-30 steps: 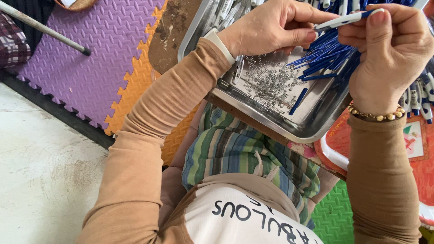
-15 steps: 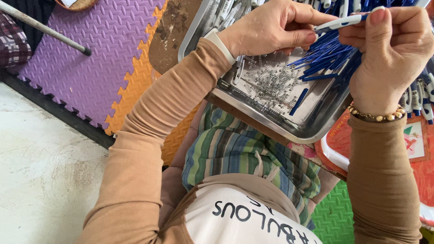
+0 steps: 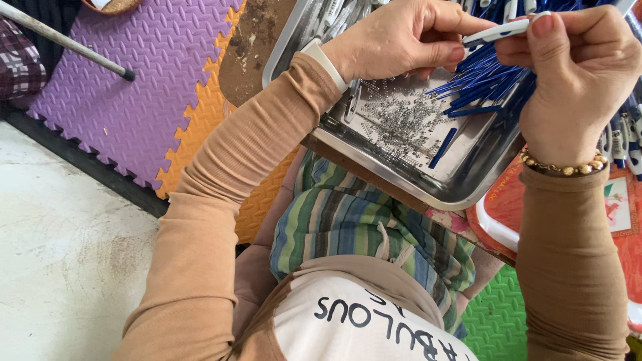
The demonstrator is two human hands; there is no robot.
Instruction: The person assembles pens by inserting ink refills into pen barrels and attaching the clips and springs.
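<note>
- We see a white and blue pen barrel (image 3: 503, 30) held between both hands above a steel tray (image 3: 408, 184).
- Its long axis runs nearly level across the view, from the left hand (image 3: 401, 37) to the right hand (image 3: 578, 73), with the right end slightly higher.
- The left grip is pressed together: thumb and forefinger pinch the left end of the barrel.
- The right grip is also pressed together: thumb and forefinger pinch the right end, and the remaining fingers clasp a bundle of blue refills (image 3: 485, 83).
- The bundle fans out down and to the left, directly under the barrel, with its tips over the tray.
- The tray rests on the lap and holds a scatter of small metal springs (image 3: 401, 124) and one loose blue refill (image 3: 443, 147), which lies diagonally.
- A beaded bracelet (image 3: 562, 167) circles the right wrist.
- More white and blue pens (image 3: 625, 144) lie to the right of the right hand, on a red surface.
- Purple, orange and green foam mats (image 3: 134, 93) cover the floor.
</note>
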